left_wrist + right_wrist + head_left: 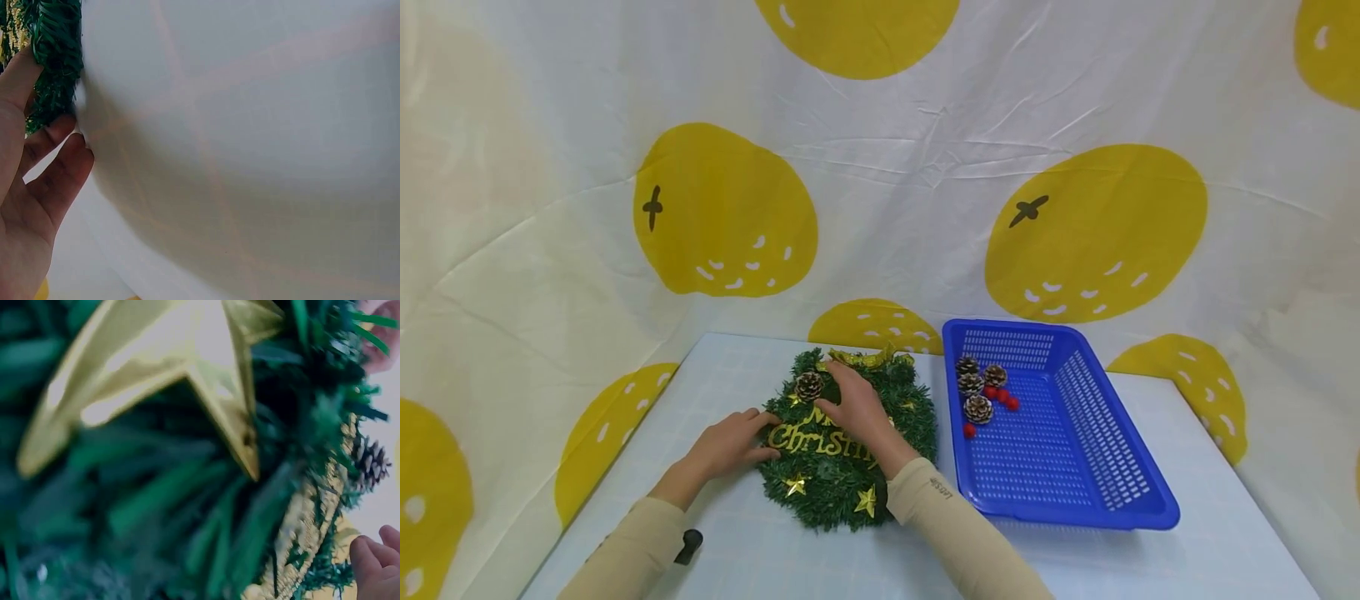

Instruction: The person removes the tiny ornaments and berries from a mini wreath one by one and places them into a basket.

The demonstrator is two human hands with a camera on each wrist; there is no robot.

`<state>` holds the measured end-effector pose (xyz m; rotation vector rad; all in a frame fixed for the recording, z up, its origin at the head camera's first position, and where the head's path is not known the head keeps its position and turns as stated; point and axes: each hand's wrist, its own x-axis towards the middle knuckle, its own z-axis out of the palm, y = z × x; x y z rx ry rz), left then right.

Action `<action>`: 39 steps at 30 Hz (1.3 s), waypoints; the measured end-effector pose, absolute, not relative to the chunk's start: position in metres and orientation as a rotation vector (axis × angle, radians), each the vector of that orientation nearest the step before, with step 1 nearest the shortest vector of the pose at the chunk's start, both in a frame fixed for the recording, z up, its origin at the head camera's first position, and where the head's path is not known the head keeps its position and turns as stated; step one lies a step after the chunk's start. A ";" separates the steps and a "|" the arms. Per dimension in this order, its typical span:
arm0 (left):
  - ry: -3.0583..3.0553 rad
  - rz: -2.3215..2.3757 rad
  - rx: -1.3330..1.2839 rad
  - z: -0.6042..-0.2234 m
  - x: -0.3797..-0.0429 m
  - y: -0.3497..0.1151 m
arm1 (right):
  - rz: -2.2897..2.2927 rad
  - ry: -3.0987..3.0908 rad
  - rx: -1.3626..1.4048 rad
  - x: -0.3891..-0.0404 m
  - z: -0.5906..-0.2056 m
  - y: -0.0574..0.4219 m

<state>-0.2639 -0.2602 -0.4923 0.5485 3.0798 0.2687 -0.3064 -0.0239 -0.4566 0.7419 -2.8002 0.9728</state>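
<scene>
A green Christmas wreath (pixel 831 479) lies on the table, with gold "Christmas" lettering (pixel 793 439) across it and gold stars (pixel 866 501) on its branches. My left hand (pixel 726 448) holds the wreath's left edge between thumb and fingers; in the left wrist view, fingertips (pixel 59 128) touch the green fringe. Above the wreath's upper part is my right hand (pixel 859 407), its fingers loosely extended and holding nothing. A pine cone (pixel 808 386) sits on the wreath's upper left, just left of that hand. The right wrist view shows the pine cone (pixel 372 464) apart from the fingers.
To the right stands a blue plastic basket (pixel 1120 417) with several pine cones (pixel 978 409) and red berries (pixel 1002 396) at its left side. A gold ribbon (pixel 880 358) tops the wreath. A black object (pixel 689 546) lies by the left sleeve. A patterned curtain (pixel 895 225) hangs behind.
</scene>
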 end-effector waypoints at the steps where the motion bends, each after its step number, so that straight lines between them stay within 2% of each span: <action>1: 3.081 0.267 0.550 -0.493 -0.264 -0.260 | 0.973 -2.799 0.748 -0.307 -0.458 -0.025; 39: 3.096 0.260 0.531 -0.490 -0.260 -0.257 | 1.121 -2.853 0.755 -0.312 -0.468 -0.046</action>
